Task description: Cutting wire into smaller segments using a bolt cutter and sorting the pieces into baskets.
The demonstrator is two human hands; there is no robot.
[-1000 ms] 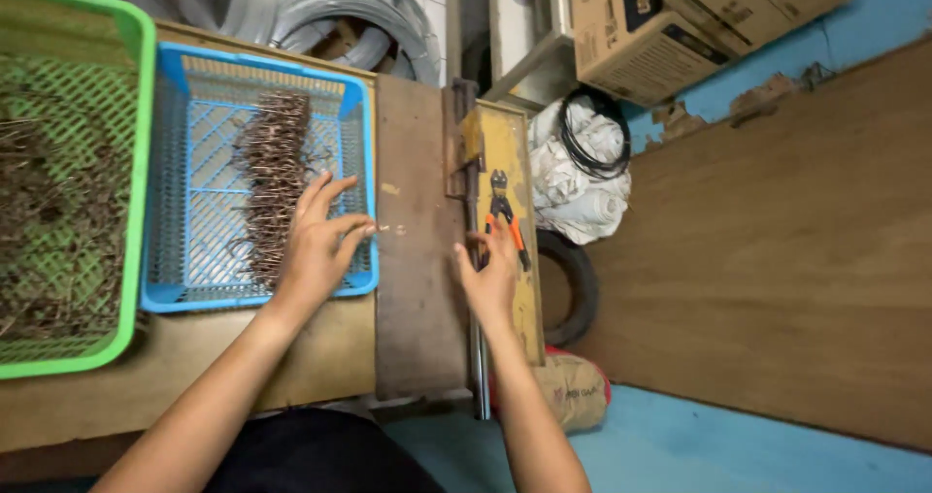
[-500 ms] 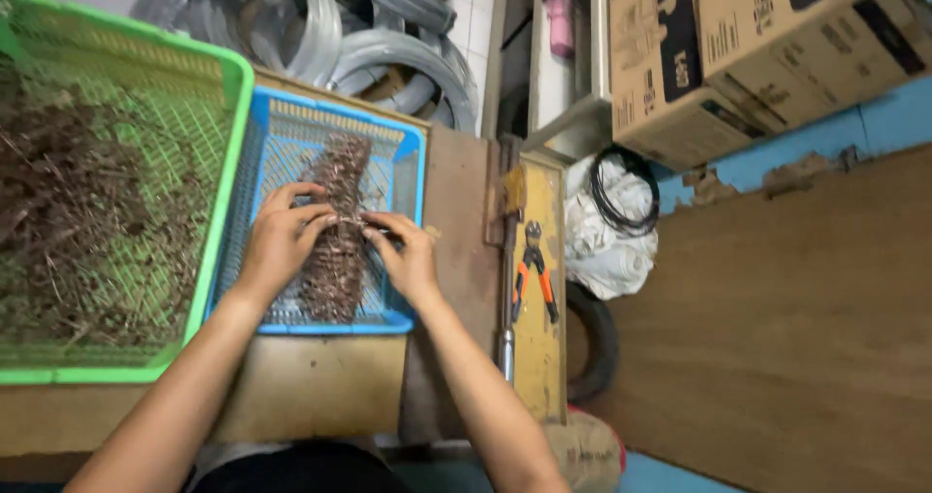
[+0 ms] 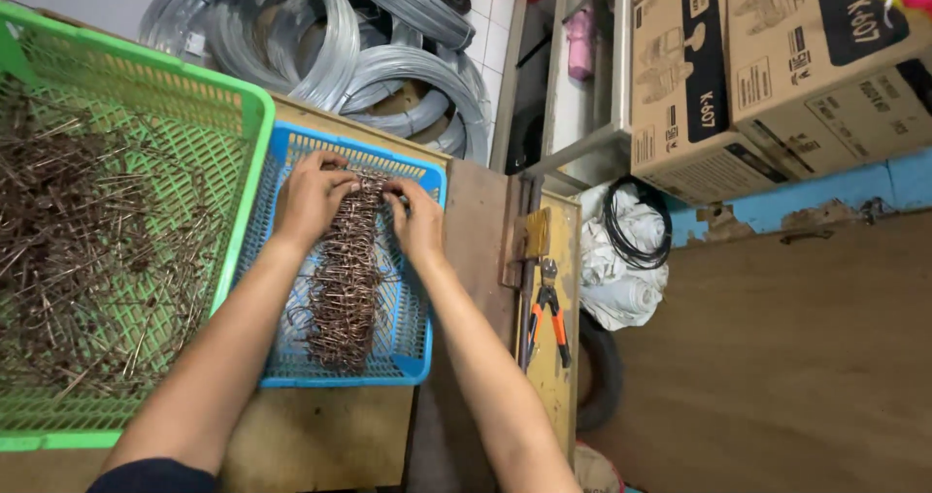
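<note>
A blue plastic basket (image 3: 419, 355) holds a long pile of rusty bent wire pieces (image 3: 342, 284). My left hand (image 3: 313, 198) rests on the far end of the pile, fingers curled over the wires. From the right, my right hand (image 3: 417, 219) meets the same end of the pile and pinches the wires there. Both hands are inside the basket, close together and almost touching.
A green basket (image 3: 243, 153) full of loose rusty wire lies to the left. Coils of grey wire (image 3: 320, 37) lie behind. Orange-handled cutters (image 3: 549, 313) lie on a yellow board at the right. Cardboard boxes (image 3: 777, 66) stand at the back right.
My right hand moved from the board by the cutters into the blue basket. Both hands then slid to the far end of the wire pile. The view shifted and came closer.
</note>
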